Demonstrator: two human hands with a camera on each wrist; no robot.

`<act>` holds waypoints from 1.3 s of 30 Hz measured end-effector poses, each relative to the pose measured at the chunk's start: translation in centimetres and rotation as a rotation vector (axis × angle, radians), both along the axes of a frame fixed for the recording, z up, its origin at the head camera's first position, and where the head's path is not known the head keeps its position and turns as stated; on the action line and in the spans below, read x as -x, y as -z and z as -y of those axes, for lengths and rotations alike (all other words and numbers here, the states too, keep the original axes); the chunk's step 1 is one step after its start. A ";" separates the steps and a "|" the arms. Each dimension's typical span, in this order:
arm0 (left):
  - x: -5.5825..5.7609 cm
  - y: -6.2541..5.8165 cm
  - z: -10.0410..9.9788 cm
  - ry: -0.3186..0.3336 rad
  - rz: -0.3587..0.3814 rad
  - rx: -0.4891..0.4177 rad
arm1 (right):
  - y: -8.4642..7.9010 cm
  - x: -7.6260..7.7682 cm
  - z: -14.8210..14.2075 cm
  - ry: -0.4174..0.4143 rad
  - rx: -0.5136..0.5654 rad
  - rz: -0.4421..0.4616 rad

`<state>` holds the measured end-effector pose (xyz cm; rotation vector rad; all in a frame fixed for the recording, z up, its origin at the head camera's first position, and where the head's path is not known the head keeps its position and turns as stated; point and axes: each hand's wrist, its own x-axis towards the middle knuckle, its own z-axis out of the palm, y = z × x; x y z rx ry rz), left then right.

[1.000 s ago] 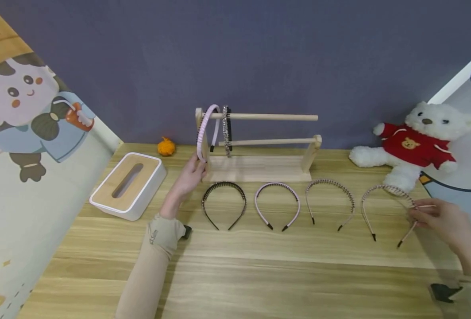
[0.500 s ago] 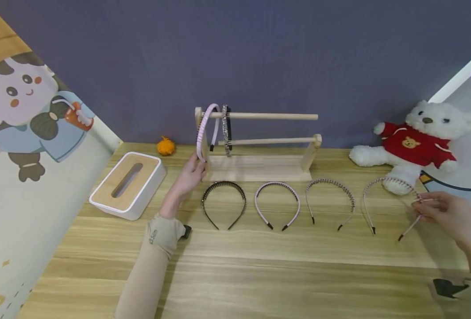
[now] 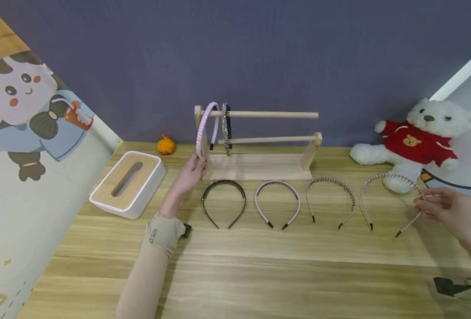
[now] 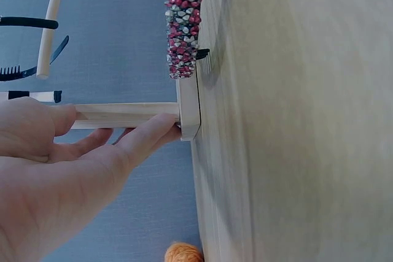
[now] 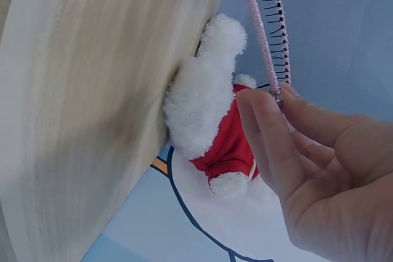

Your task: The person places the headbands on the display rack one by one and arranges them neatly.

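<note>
My right hand (image 3: 454, 217) pinches a thin pink headband (image 3: 391, 176) by one side, between thumb and fingers, at the right of the head view. In the right wrist view this headband's comb teeth (image 5: 277, 26) show above the fingertips. My left hand (image 3: 187, 175) grips the left post of a wooden headband stand (image 3: 259, 166); the post (image 4: 129, 112) runs between thumb and fingers in the left wrist view. From the stand's upper bar (image 3: 275, 114) hang a lilac headband (image 3: 202, 133) and a sparkly beaded headband (image 3: 225, 128).
On the table (image 3: 259, 274) before the stand lie a black headband (image 3: 223, 182), a lilac headband (image 3: 277, 183) and a beaded pink headband (image 3: 331, 180). A tissue box (image 3: 148, 195) and orange ball (image 3: 165, 145) stand left. A white teddy bear (image 3: 415, 137) sits right, against the wall.
My right hand has lifted the pink headband slightly and shifted a little to the right; the headband has tilted. My left hand stays on the stand's post.
</note>
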<state>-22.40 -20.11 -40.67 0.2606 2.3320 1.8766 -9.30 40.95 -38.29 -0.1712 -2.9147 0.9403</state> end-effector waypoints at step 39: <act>0.0 -0.1 -0.1 -0.008 0.011 -0.016 | -3.2 0.5 3.6 -0.004 0.144 -0.127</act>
